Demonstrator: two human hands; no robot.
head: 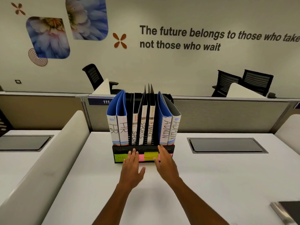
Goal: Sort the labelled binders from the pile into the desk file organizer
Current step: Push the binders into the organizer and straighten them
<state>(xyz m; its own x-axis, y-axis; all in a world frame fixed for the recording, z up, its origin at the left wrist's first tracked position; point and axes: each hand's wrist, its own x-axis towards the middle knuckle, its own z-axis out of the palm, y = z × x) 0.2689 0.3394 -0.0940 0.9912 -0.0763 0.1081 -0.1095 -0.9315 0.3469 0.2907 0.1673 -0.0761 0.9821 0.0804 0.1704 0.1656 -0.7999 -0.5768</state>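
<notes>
Forearms: both reach in from 6 o'clock, nearest the lens, bare, nothing carried.
Worktop point(203, 176): biggest thing here, flat matte white laminate, smooth enough that anything on it will slide if nudged. A dark recessed panel point(227, 145) sits at 3 o'clock of the rack, rectangular with a metal lip.
Organizer point(121, 150): black perforated metal rack, dead centre at 12 o'clock from the hands, boxy base with thin upright dividers. Looks light, so I'd guess it scoots easily.
Binders: all standing in the rack, no pile visible anywhere. Two blue HR binders point(117, 125) at the 9 o'clock end, slim dark SPORTS point(143, 127) and FINANCE point(151, 125) ones in the middle, two ADMIN binders point(170, 127) at the 3 o'clock end. Stiff card covers, white hand-lettered spines; the outer ones fan outward at the top.
Sticky labels point(151, 155): green, pink and yellow paper squares on the front lip, partly hidden by fingers.
Left hand point(132, 169): relaxed and flat, fingers straight, tips at the rack's front lip, gripping nothing.
Right hand point(165, 163): same deal, splayed fingers over the lip near the ADMIN end, holding nothing.
Step tip: sorting looks basically done imo, so this is just squaring up. Push evenly with both palms low on the base, not on the spines, or the fanned covers could tip.
</notes>
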